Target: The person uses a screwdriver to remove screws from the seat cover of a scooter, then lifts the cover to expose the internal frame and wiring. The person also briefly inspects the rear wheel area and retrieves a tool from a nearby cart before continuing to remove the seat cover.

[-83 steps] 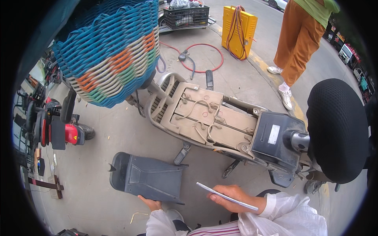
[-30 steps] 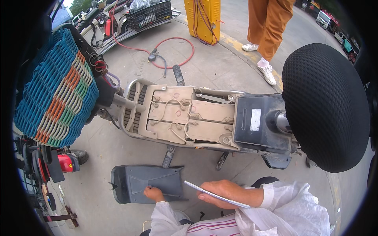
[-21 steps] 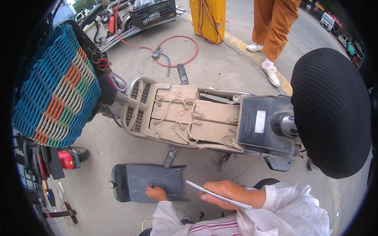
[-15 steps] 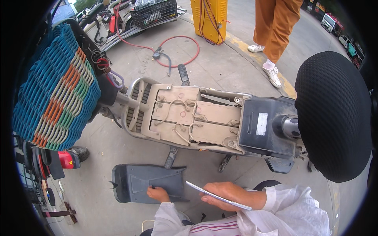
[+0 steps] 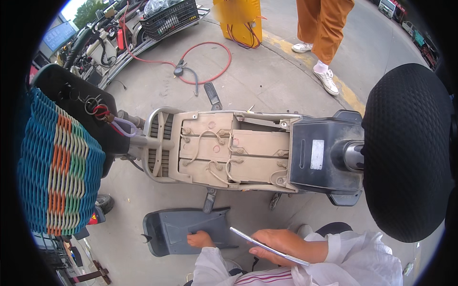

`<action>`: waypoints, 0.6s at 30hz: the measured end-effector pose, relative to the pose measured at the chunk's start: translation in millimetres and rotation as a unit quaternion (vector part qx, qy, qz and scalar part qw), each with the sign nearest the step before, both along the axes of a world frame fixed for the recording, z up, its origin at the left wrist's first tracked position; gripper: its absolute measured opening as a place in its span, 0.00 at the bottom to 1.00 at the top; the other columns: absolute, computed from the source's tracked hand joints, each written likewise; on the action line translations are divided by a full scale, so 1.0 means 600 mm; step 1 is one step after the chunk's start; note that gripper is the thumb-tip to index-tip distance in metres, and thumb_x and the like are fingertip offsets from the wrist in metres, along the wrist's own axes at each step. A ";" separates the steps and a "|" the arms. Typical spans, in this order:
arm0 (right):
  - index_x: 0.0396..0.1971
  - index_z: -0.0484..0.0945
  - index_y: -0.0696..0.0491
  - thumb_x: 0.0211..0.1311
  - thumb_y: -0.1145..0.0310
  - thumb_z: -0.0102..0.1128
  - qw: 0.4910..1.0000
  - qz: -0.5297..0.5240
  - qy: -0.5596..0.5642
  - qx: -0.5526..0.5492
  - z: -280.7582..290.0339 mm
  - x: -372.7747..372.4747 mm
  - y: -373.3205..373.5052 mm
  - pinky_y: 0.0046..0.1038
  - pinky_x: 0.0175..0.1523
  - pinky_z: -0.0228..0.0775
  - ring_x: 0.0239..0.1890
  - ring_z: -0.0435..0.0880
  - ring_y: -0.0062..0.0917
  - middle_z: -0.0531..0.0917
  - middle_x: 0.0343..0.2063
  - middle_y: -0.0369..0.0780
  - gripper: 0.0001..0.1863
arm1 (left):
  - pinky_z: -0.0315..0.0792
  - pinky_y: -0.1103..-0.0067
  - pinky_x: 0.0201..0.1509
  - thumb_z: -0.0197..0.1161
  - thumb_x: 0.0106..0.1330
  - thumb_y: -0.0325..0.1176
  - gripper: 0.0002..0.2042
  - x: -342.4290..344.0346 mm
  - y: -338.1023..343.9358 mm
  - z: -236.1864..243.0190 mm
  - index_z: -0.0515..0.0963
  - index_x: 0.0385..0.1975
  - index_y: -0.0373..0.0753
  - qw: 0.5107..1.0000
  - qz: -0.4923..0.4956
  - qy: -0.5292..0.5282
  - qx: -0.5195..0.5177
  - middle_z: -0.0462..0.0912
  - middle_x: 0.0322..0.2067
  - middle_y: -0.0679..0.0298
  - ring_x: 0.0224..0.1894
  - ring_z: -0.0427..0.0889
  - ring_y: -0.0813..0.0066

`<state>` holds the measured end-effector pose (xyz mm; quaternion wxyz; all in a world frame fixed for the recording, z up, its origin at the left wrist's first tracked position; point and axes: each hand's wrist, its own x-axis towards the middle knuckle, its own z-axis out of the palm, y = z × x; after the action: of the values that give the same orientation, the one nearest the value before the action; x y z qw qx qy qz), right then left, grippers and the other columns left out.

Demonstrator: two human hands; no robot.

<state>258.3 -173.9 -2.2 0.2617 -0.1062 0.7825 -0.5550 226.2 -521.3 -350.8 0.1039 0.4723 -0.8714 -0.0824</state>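
My right hand (image 5: 281, 242) is closed around a thin, silver-edged phone (image 5: 269, 248), seen almost edge-on. My left hand (image 5: 201, 239) has its fingers curled in above a dark grey plastic panel (image 5: 183, 229) on the ground; whether it touches the panel or holds something small is hidden. Beyond both hands stands an electric scooter whose open floor compartment (image 5: 183, 178) shows several dusty tan batteries (image 5: 260, 143). Short cables (image 5: 195, 148) run between their terminals. Neither hand touches the batteries.
A woven blue basket (image 5: 62, 171) and keys (image 5: 102, 113) are at the scooter's left end, a black saddle (image 5: 408, 152) at its right. Footpegs (image 5: 210, 200) stick out. Behind are a red hose (image 5: 229, 59), a yellow cabinet (image 5: 242, 31), a black crate (image 5: 171, 20) and a person's orange trousers (image 5: 324, 24).
The view has tilted and shifted, so the scooter looks more level and the basket sits lower. My left hand stays over the panel, and my right hand still holds the phone.
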 end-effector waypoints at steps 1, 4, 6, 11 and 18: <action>0.43 0.74 0.55 0.69 0.54 0.51 1.000 -0.025 -0.002 -0.002 0.002 0.001 0.003 0.34 0.44 0.72 0.39 0.79 0.39 0.79 0.34 0.44 0.18 | 0.67 0.62 0.52 0.60 0.52 0.27 0.16 -0.003 0.005 0.006 0.72 0.42 0.33 1.000 -0.005 -0.015 0.009 0.72 0.42 0.47 0.46 0.73 0.48; 0.47 0.72 0.54 0.67 0.54 0.54 0.997 -0.073 -0.022 -0.001 0.007 0.031 0.002 0.34 0.44 0.72 0.39 0.79 0.40 0.79 0.34 0.44 0.20 | 0.67 0.60 0.52 0.61 0.51 0.30 0.18 -0.012 0.017 0.071 0.73 0.43 0.32 0.995 -0.043 -0.077 0.037 0.72 0.43 0.45 0.46 0.73 0.48; 0.49 0.71 0.54 0.66 0.56 0.57 0.989 -0.137 -0.022 -0.048 0.019 0.045 -0.013 0.35 0.40 0.71 0.36 0.79 0.40 0.79 0.32 0.45 0.20 | 0.67 0.61 0.52 0.62 0.52 0.31 0.18 -0.026 -0.021 0.114 0.74 0.43 0.32 0.993 -0.073 -0.083 0.042 0.72 0.44 0.45 0.47 0.73 0.49; 0.62 0.63 0.52 0.60 0.57 0.63 0.972 -0.215 0.091 -0.012 0.026 0.107 -0.030 0.32 0.40 0.72 0.38 0.79 0.39 0.77 0.39 0.46 0.33 | 0.68 0.65 0.52 0.64 0.55 0.33 0.17 0.014 0.026 0.277 0.76 0.43 0.32 0.945 -0.256 -0.064 0.194 0.73 0.45 0.46 0.49 0.72 0.54; 0.56 0.73 0.46 0.54 0.52 0.64 0.887 -0.176 0.303 0.300 0.112 0.189 0.038 0.35 0.61 0.61 0.54 0.71 0.34 0.73 0.48 0.43 0.29 | 0.71 0.73 0.49 0.63 0.58 0.31 0.15 0.277 -0.052 0.609 0.78 0.43 0.29 0.887 -0.142 -0.136 0.418 0.81 0.39 0.50 0.40 0.79 0.67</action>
<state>371.8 -151.4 65.2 -0.0702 -0.0462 0.9589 -0.2711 392.3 -552.5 14.3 -0.2351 0.3498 -0.8198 -0.3877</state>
